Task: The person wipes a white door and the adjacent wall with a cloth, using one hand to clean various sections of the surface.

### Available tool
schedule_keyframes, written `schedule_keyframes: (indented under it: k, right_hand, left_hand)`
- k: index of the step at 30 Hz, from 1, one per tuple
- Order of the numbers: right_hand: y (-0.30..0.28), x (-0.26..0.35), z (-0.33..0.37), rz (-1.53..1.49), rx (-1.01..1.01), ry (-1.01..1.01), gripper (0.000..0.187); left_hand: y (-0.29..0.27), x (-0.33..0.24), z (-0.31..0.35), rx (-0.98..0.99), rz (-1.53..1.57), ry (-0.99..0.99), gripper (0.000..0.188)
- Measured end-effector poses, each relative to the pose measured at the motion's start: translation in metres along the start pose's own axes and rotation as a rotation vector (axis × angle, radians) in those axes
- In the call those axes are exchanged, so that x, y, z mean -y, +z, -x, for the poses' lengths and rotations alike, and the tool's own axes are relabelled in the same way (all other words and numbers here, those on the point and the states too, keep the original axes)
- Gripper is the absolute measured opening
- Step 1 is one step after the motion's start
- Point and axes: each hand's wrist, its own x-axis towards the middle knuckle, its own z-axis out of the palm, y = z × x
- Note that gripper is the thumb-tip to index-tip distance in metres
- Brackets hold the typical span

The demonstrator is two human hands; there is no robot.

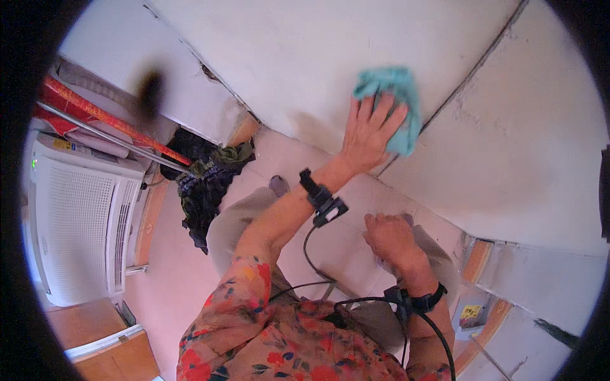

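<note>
My left hand (372, 130) presses a crumpled teal cloth (401, 82) against the white wall (305, 57), its fingers spread over the cloth. The cloth lies beside a dark vertical seam (467, 82), its lower edge reaching it. My right hand (391, 238) is curled into a loose fist, low in front of my knee, apart from the wall. Nothing shows in its fingers. Both wrists wear black straps with small devices, and dark cables run from them.
On the left, a mop with dark cloth strips (206, 184) and a red pole (108, 111) leans near a white air conditioner (79, 216). Wooden drawers (114, 349) stand at the lower left. Pink floor (162, 273) lies below; another white wall face (521, 133) is to the right.
</note>
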Motion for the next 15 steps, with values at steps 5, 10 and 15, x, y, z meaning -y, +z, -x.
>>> schedule_keyframes:
  k: [5, 10, 15]
  right_hand:
    - [0.003, -0.007, 0.008, -0.033, 0.048, 0.028, 0.023]
    - [0.002, -0.005, 0.012, -0.032, -0.011, 0.028, 0.02]
    - [-0.001, -0.003, 0.008, -0.006, 0.012, 0.009, 0.021]
  left_hand:
    - [0.013, -0.025, -0.048, -0.162, 0.07, 0.119, 0.061]
    - [0.022, -0.03, 0.019, 0.116, 0.086, -0.029, 0.061]
    - [0.012, -0.026, 0.008, 0.054, 0.045, 0.062, 0.057]
